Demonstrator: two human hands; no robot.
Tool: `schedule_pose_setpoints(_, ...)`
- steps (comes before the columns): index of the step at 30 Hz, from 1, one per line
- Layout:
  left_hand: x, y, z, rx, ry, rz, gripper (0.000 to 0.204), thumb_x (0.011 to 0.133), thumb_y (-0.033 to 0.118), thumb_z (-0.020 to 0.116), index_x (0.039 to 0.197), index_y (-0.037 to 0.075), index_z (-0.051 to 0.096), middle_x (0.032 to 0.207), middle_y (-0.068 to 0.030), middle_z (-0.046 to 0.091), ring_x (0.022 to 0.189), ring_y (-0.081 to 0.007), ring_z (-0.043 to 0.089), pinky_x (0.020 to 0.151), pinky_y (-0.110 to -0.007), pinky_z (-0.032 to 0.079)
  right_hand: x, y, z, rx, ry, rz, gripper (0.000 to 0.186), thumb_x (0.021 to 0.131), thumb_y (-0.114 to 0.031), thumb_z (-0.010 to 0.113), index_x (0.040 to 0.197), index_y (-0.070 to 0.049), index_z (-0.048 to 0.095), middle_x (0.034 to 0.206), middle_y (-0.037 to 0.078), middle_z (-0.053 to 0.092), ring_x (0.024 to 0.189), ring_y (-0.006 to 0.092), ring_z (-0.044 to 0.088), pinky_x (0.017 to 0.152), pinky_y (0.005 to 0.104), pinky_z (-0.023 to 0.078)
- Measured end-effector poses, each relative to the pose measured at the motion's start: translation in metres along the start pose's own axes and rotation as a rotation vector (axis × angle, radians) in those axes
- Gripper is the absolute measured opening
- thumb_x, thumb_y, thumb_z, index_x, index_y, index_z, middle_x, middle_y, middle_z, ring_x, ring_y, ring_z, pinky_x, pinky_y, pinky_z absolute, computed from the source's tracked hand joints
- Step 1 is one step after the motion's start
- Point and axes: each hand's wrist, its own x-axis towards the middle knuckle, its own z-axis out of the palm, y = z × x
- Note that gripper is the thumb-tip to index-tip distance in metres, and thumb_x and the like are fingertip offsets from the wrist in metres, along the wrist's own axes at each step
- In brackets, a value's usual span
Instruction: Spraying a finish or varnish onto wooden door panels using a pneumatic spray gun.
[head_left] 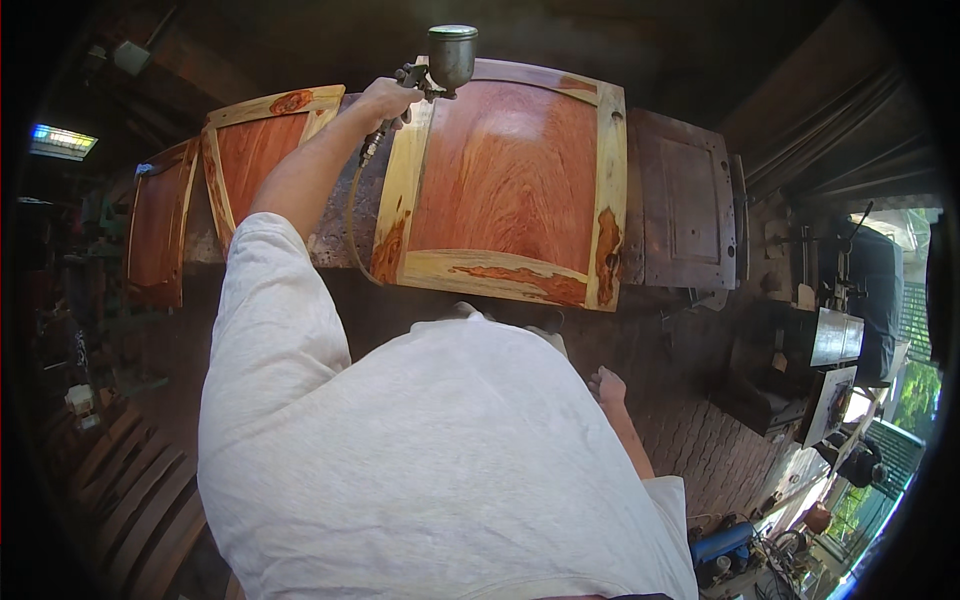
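Note:
My left hand (387, 101) is wrapped round the grip of a spray gun (452, 62) with a metal cup on top. I hold it over the upper left corner of a wooden door panel (510, 175), which has a reddish centre and a pale, dark-knotted frame. The gun is above the wood; I cannot tell the exact gap. From the grip a thin hose (352, 215) hangs down in front of the bench. Low at my right side, my right hand (606, 386) is curled closed, with nothing showing in it, apart from the panel.
Two more red-and-pale wooden panels (262, 160) (158, 230) stand to the left. A dark brown panelled door (682, 200) lies to the right. Wooden slats (140, 505) are at lower left. A blue cylinder (722, 543) and clutter sit at lower right, near a bright opening.

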Motion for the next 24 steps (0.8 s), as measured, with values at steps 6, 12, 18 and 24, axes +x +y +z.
schedule_pose_setpoints(6, 0.014, -0.010, 0.014, -0.167, 0.092, 0.035, 0.037, 0.091, 0.035, 0.074, 0.089, -0.002, 0.072, 0.074, -0.0107, 0.070, 0.053, -0.0185, 0.062, 0.051, -0.037, 0.050, 0.032, 0.076, -0.036, -0.898, -0.081, -0.651, 0.032, 0.102, -0.036, 0.059, 0.119, -0.011, 0.068, 0.093, 0.009, 0.071, 0.080, 0.0266, 0.068, 0.065, 0.0425, 0.055)
schedule_pose_setpoints(12, -0.001, -0.020, 0.009, -0.151, 0.052, 0.034, 0.038, 0.092, 0.035, 0.074, 0.087, -0.002, 0.073, 0.072, -0.0104, 0.069, 0.051, -0.0176, 0.060, 0.051, -0.037, 0.049, 0.051, 0.116, -0.027, -1.421, -0.113, -0.825, 0.030, 0.096, -0.039, 0.055, 0.093, -0.011, 0.063, 0.090, 0.017, 0.072, 0.092, 0.0393, 0.070, 0.075, 0.0513, 0.055)
schedule_pose_setpoints(18, -0.028, -0.034, 0.006, -0.158, 0.011, 0.052, 0.038, 0.094, 0.036, 0.073, 0.088, -0.002, 0.074, 0.070, -0.0089, 0.068, 0.048, -0.0154, 0.056, 0.049, -0.036, 0.045, 0.042, 0.066, -0.005, -0.946, -0.154, -0.707, 0.023, 0.099, -0.033, 0.060, 0.102, -0.011, 0.066, 0.086, 0.010, 0.070, 0.080, 0.0289, 0.069, 0.067, 0.0440, 0.055)
schedule_pose_setpoints(24, -0.066, -0.052, -0.011, -0.075, -0.084, 0.007, 0.034, 0.094, 0.034, 0.074, 0.091, 0.000, 0.073, 0.071, -0.0074, 0.069, 0.048, -0.0151, 0.055, 0.047, -0.032, 0.044, 0.016, -0.003, 0.021, -0.222, -0.100, -0.093, 0.029, 0.103, -0.028, 0.064, 0.124, -0.009, 0.068, 0.093, 0.002, 0.066, 0.073, 0.0146, 0.061, 0.061, 0.0319, 0.052)
